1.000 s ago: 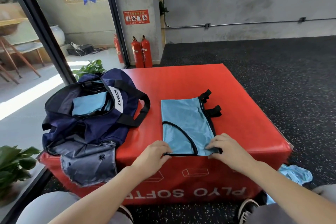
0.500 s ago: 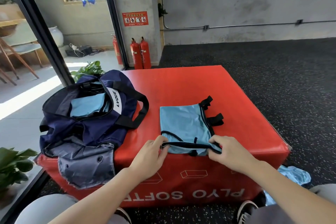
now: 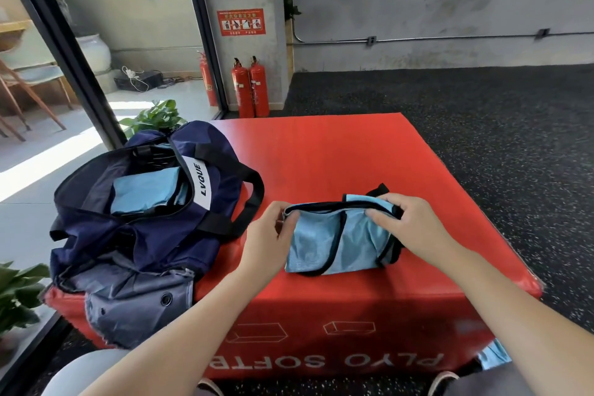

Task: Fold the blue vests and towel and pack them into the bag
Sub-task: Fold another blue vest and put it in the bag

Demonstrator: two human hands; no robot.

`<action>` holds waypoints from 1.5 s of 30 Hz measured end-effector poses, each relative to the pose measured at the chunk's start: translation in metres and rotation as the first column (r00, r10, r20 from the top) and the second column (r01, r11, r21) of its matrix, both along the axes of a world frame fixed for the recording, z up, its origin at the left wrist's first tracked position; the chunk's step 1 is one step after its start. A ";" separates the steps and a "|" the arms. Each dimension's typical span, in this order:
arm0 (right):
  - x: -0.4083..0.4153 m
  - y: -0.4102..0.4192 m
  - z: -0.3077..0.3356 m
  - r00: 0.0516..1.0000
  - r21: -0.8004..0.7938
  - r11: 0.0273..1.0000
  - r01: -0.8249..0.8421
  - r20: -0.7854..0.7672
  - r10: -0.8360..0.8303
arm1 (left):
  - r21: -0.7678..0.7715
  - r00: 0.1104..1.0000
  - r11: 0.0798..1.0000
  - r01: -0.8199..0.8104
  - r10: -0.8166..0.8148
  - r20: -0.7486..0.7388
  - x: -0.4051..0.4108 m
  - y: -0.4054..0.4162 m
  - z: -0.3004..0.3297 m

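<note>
A light blue vest with black trim lies folded over on the red plyo box, near its front edge. My left hand pinches the vest's upper left corner. My right hand grips its upper right edge by the black straps. An open navy duffel bag sits on the box's left side, with folded light blue cloth inside it. More light blue fabric lies on the floor at the box's right front corner.
Black speckled floor surrounds the box on the right and behind. Three red fire extinguishers stand by the concrete pillar. Potted plants sit left of the box beside a glass wall. My knees are at the box's front.
Both hands have lifted the vest's near edge and carried it away from me, folding the vest in half. The flat vest is now a shorter, doubled bundle.
</note>
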State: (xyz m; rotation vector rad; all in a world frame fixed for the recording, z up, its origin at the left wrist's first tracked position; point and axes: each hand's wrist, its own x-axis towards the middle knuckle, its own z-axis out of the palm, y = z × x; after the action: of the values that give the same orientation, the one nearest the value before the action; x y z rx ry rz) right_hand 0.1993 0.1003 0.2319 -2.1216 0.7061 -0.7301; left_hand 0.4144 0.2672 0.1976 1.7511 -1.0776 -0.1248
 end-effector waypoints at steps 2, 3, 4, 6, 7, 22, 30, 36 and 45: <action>0.013 -0.013 0.000 0.999 0.009 1.000 0.007 -0.044 -0.007 | -0.002 0.997 1.000 -0.031 0.031 -0.071 0.006 -0.014 -0.001; 0.020 -0.021 -0.001 0.998 0.013 1.000 0.009 -0.070 -0.008 | 0.001 0.993 0.999 -0.048 0.048 -0.112 0.008 -0.020 -0.002; 0.026 -0.028 -0.003 0.996 0.017 1.000 0.005 -0.093 -0.004 | 0.010 0.986 0.997 -0.070 0.071 -0.152 0.011 -0.026 -0.004; 0.038 -0.040 -0.008 0.989 0.025 1.000 -0.011 -0.145 0.014 | 0.037 0.971 0.993 -0.114 0.119 -0.210 0.014 -0.034 -0.005; 0.044 -0.046 -0.011 0.984 0.025 1.000 -0.017 -0.178 0.021 | 0.059 0.962 0.990 -0.132 0.142 -0.233 0.014 -0.037 -0.006; 0.082 -0.079 -0.045 0.901 -0.022 1.000 0.019 -0.433 -0.027 | 0.281 0.992 0.955 -0.089 0.060 0.111 0.012 -0.022 -0.051; 0.067 -0.064 -0.031 0.946 -0.051 0.997 0.064 -0.316 -0.077 | 0.416 0.844 0.845 -0.337 0.075 0.531 0.009 -0.034 -0.040; 0.037 -0.013 -0.023 0.959 -0.137 0.982 0.133 -0.232 -0.163 | 0.291 0.839 0.931 0.219 -0.332 0.431 -0.014 -0.068 -0.036; 0.010 0.018 -0.071 0.851 -0.272 0.945 0.182 -0.438 -0.290 | 0.548 0.777 0.808 0.217 -0.482 0.405 -0.014 -0.092 -0.053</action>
State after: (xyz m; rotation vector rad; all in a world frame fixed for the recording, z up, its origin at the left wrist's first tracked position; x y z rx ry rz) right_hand 0.2096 0.1180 0.1613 -2.4802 1.2190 -0.4232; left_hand 0.4003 0.1755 0.1445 2.0493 -1.9334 -0.1597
